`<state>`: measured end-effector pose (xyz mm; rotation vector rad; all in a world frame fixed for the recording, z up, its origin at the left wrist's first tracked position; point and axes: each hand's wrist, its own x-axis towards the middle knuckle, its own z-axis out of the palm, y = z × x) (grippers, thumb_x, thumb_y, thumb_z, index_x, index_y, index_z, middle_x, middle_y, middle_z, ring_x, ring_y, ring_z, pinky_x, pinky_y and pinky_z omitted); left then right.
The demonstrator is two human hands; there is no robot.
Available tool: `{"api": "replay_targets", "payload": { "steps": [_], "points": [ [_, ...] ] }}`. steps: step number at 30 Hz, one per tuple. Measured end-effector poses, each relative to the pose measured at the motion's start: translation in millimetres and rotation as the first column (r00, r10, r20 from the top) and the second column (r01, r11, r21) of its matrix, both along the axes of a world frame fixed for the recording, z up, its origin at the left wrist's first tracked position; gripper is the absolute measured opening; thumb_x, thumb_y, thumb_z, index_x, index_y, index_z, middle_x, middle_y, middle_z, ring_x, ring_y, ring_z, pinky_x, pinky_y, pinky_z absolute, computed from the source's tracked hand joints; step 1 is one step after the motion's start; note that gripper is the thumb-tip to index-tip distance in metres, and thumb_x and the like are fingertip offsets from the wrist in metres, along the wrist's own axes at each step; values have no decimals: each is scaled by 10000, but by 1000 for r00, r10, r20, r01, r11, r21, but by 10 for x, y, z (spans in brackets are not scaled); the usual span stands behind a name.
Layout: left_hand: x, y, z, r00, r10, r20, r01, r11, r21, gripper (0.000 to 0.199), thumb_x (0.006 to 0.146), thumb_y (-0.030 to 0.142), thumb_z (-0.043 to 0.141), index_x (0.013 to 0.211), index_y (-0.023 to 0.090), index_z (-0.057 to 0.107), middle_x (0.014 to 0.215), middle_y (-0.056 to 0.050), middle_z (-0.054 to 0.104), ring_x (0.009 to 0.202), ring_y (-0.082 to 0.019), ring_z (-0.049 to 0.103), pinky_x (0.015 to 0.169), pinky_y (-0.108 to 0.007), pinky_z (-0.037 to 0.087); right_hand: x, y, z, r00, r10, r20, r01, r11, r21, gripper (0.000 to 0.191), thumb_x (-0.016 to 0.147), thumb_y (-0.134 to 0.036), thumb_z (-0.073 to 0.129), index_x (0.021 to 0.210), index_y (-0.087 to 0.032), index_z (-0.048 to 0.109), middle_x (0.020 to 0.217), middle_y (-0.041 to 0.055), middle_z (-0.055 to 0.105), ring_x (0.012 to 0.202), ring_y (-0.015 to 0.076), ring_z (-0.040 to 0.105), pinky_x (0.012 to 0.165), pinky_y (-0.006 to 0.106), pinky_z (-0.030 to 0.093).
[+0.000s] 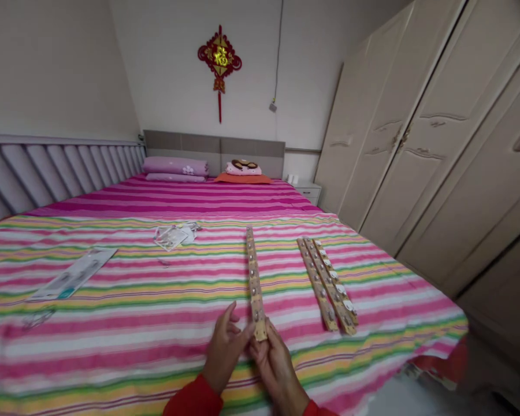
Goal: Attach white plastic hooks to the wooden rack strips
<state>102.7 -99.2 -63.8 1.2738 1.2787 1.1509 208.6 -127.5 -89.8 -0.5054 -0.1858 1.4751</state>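
Observation:
My right hand (278,365) grips the near end of a long narrow tan strip (254,283), which points away from me over the bed. Small metallic pieces sit in a row along the strip; their exact kind is too small to tell. My left hand (225,346) is on the strip's left side, fingers apart, its thumb at the strip's near end. To the right, several similar strips (323,283) lie side by side on the striped sheet (156,352), and the rightmost bears round white pieces (340,289).
On the left lie a clear plastic packet (80,273) and a small wire-like bundle (40,316). More clear packets (175,236) lie farther back. Folded bedding (176,166) is by the headboard (242,143). A wardrobe (398,127) stands right, a railing (60,167) left.

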Motion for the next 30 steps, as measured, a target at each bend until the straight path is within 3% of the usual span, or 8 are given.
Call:
{"api": "replay_targets", "payload": {
  "steps": [3,7,12,16,20,26,28,30],
  "points": [
    [-1,137,35,991,102,-85,-93,990,104,888,572,537,740,1315,134,468,985,-70,539,824,-194,553,776,-346,493,-328,138,128,993,76,91,-83,994,73,259,735,-388,725,873,-174,675,732,33,674,619,147,592,529,237,455],
    [-185,384,78,978,201,-61,-191,971,145,714,677,505,672,1271,147,504,929,-72,580,779,-192,577,729,-334,498,-625,329,228,974,126,191,-152,980,132,258,770,-388,678,930,-186,678,708,33,656,622,160,579,517,237,436],
    [-557,679,119,968,236,-79,-216,955,205,473,792,502,531,1094,146,611,819,-62,625,713,-191,593,680,-322,495,-888,537,254,934,198,297,-240,965,111,295,755,-439,688,908,-190,647,518,-55,506,429,84,407,418,186,315],
    [-837,890,87,940,313,-134,-277,932,232,416,808,447,485,1043,140,639,894,-103,678,832,-232,624,754,-353,490,-1084,647,249,901,237,364,-289,953,94,376,717,-510,703,847,-170,611,500,-79,463,371,42,296,376,172,248],
    [-1021,1080,-2,909,397,-126,-353,894,277,354,797,411,462,948,161,662,965,-117,694,927,-246,621,830,-367,469,-1227,758,245,879,265,395,-322,943,84,419,695,-537,708,860,-167,598,489,-86,461,348,34,280,353,168,223],
    [-1268,1413,-93,904,425,42,-427,902,68,424,760,571,442,588,193,526,513,-3,520,520,-159,491,527,-288,399,-1322,945,256,859,299,415,-366,926,90,417,716,-549,685,835,-164,579,510,-68,503,333,30,306,337,167,213],
    [-1393,1538,-51,889,456,35,-457,885,82,436,765,588,432,590,197,517,525,-2,522,548,-161,499,538,-282,398,-1318,975,245,844,317,432,-390,916,90,417,723,-553,679,841,-166,577,506,-70,502,327,32,306,335,170,225],
    [-1505,1647,30,876,480,-52,-464,867,184,414,788,562,425,656,195,565,645,-40,604,692,-196,562,633,-301,435,-1299,987,226,830,333,447,-413,906,90,436,721,-562,679,869,-164,581,508,-68,507,329,36,311,338,173,236]
  ]
}}
